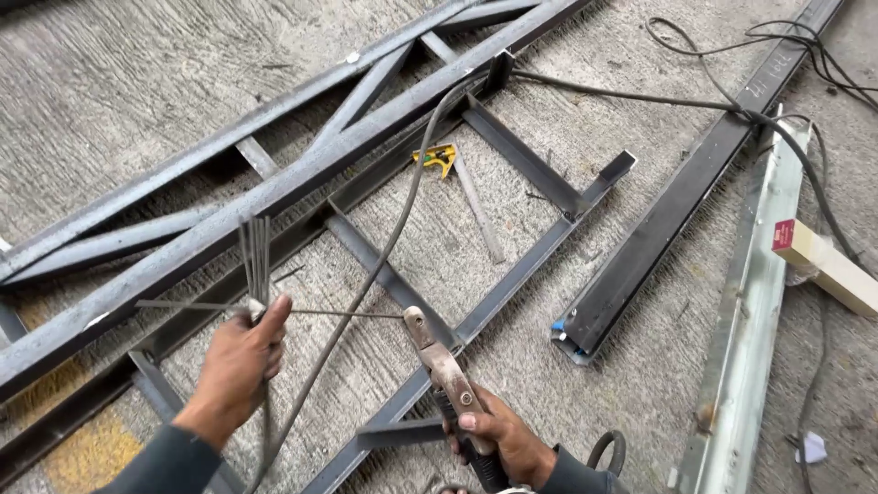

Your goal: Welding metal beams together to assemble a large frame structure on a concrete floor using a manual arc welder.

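Rods (256, 252) bundled in left hand (240, 361) grip; right hand (498, 439) clasps electrode holder (441, 366) tight

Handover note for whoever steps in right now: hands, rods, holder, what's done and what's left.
Left hand: fist shut on a bundle of welding rods, one rod lying crosswise toward the holder.
Right hand: grips the electrode holder; its tip meets that rod's end.
Steel frame lies on the concrete floor, cable across it.
Done: rod at the holder's tip.
Left: whether it is clamped cannot be told; no weld under way.
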